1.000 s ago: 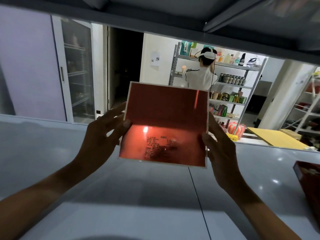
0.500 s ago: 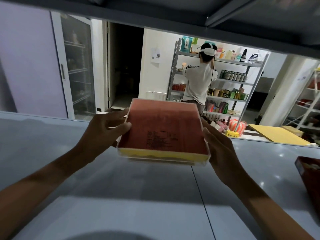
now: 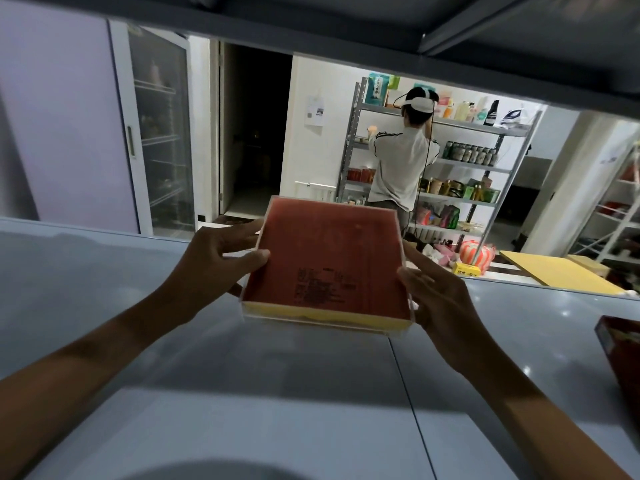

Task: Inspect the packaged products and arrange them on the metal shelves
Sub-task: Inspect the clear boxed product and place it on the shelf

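The red box (image 3: 329, 261) hangs in the air between both hands, just above the grey metal shelf (image 3: 104, 306), tilted so its printed face and yellow near edge turn up toward the eyes, probably so the label can be read. The left hand (image 3: 214, 265) pinches the left edge, thumb on top and fingers beneath; the right hand (image 3: 440, 299) cups the right edge with fingers along the side, steadying it. Another red box (image 3: 623, 351) sits on the shelf at far right.
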